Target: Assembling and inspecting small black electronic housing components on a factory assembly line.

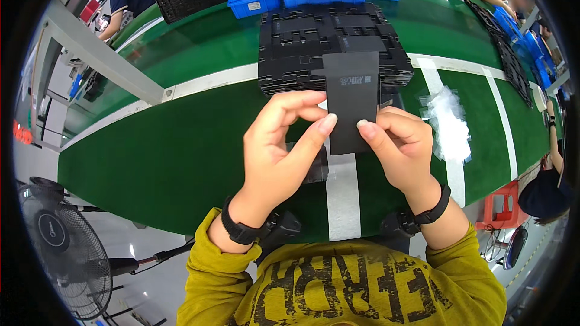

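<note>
We see a flat black rectangular piece (353, 108) held up in midair, over the middle of the near edge of a green surface (151, 163) and in front of a stack of black trays (284, 39). The left hand (281, 145) grasps its left side with thumb and fingertips; the right hand (402, 148) grips its right side, thumb on the face.

It looks thin, light and fairly stiff — smooth enough, we judge, to slip, and perhaps harmed by bending. We would take it lightly by both long edges, as here, keeping pressure off the middle.

Toward the surface's right end lies a heap of clear film pieces (447, 124); beyond the stack, farther from the near edge, stand blue bins (254, 7).
</note>
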Motion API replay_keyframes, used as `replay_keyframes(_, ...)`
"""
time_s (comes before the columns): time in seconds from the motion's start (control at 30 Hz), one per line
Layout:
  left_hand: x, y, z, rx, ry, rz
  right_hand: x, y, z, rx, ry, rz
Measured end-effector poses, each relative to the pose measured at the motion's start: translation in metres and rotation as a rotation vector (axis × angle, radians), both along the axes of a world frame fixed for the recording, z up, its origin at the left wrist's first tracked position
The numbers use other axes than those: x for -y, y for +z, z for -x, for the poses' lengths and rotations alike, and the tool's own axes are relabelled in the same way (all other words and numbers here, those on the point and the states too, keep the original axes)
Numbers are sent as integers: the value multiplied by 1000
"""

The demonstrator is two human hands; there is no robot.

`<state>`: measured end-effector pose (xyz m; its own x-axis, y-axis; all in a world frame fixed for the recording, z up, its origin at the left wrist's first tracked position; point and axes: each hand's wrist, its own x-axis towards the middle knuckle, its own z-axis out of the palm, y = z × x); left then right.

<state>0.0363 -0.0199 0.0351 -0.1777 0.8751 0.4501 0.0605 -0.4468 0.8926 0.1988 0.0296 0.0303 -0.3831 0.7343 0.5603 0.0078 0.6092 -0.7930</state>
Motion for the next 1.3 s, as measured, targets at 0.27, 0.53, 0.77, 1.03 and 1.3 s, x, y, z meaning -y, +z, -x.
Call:
replay_keyframes(0.27, 3, -2, 2, -125, 92, -92, 2, 5, -2, -9, 19, -96)
replay_keyframes(0.53, 1, -3, 2, -123, 89, -172, 3, 5, -3, -15, 18, -94)
replay_keyframes(0.77, 1, -4, 2, -136, 99, -171, 3, 3, -1, -32, 13, -94)
replay_keyframes(1.03, 2, -1, 2, -86, 76, 66, -19, 8, -15, -9, 71, 39)
replay_keyframes(1.3, 1, -3, -6, -411, -12, -16, -21, 14, -22, -32, 134, 396)
